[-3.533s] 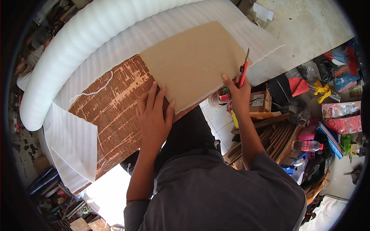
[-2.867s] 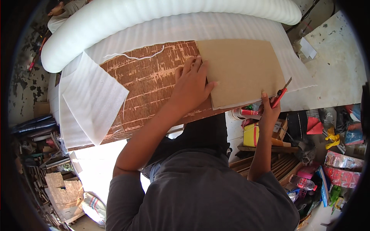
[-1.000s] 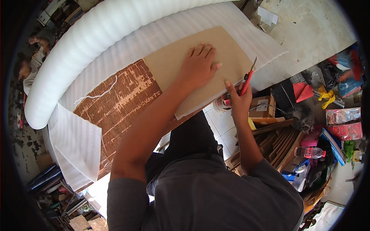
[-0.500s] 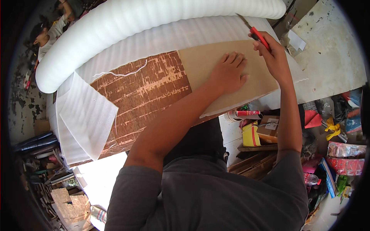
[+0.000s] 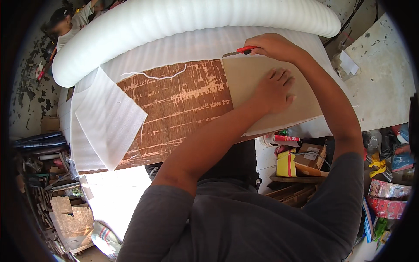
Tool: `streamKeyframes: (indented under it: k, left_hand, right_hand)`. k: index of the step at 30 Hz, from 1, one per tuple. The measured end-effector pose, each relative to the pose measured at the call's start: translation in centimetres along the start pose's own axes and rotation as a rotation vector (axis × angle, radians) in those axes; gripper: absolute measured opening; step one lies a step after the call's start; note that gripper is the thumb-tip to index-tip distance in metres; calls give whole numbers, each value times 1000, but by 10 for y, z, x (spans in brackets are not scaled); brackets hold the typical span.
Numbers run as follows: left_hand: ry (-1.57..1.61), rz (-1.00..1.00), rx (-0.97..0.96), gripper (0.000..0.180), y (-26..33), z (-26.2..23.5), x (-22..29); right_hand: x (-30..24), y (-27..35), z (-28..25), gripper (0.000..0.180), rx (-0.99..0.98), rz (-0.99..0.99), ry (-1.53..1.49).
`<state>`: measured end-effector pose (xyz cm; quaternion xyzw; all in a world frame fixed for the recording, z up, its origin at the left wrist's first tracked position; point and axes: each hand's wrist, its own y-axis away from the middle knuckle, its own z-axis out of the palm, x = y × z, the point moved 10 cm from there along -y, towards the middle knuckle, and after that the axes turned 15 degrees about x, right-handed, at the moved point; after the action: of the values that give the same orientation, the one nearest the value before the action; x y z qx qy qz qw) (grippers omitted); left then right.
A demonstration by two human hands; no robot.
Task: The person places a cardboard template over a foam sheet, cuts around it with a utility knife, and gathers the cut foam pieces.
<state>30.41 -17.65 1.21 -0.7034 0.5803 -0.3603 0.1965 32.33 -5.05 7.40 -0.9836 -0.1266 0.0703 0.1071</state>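
Note:
My left hand (image 5: 276, 90) lies flat with spread fingers on a tan rectangular board (image 5: 248, 87). My right hand (image 5: 275, 47) is closed round a red utility knife (image 5: 246, 49). Its blade points left, with the tip at the board's far left corner; whether it touches cannot be made out. Under the board lies white foam sheet (image 5: 205, 41), which runs back to a thick white foam roll (image 5: 196, 22). Left of the board the worn brown wooden tabletop (image 5: 183, 105) shows, with a thin white foam strip (image 5: 161, 78) curled along its far side.
A loose piece of foam sheet (image 5: 109, 118) lies folded at the table's left end. To the right stands a pale tabletop (image 5: 379, 78). Below it are a cardboard box (image 5: 310, 157) and mixed clutter. Wood scraps (image 5: 72, 214) fill the lower left. Another person (image 5: 72, 26) is at the far left.
My right hand has swung the knife left and lowered its blade from the air to the board's far left corner. My left hand stays flat on the board. The whole view has shifted slightly.

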Motion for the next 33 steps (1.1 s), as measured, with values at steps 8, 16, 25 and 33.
streamKeyframes:
  k: [8,16,25,33]
  left_hand:
    - [18,-9,53,63,0,-1,-1]
    - [25,-2,78,63,-1,-3,0]
    - [26,1,90,62,0,-4,1]
    - [34,-10,74,62,-1,-3,-3]
  right_hand:
    - [-1,-10,8,16,-96,1,41]
    - [6,-12,8,18,-102,7,48]
    - [0,-16,15,25,-115,-59,87]
    - [-8,-22,18,24,-174,-122,198]
